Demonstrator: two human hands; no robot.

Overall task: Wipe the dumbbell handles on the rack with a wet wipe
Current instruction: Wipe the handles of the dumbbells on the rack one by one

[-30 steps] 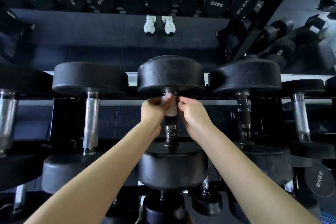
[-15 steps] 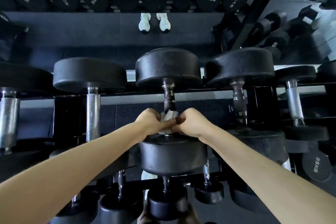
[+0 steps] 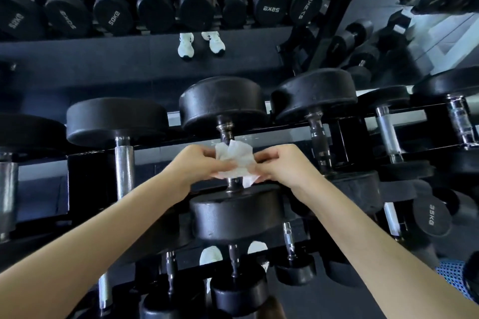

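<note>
A black dumbbell (image 3: 233, 215) lies on the rack straight in front of me, its dark handle (image 3: 226, 132) running away from me. A white wet wipe (image 3: 234, 160) is spread open over the middle of that handle. My left hand (image 3: 199, 163) pinches the wipe's left side and my right hand (image 3: 280, 163) pinches its right side. The part of the handle under the wipe is hidden.
More dumbbells lie on either side: one with a chrome handle (image 3: 124, 163) to the left, one with a dark handle (image 3: 318, 142) to the right. Smaller dumbbells (image 3: 238, 290) fill the lower shelf. A mirror behind reflects the rack and white shoes (image 3: 186, 46).
My hands slid the wipe from the far end of the handle to the near end, then came back to the middle. The wipe was wrapped tight and now hangs loosely opened between both hands.
</note>
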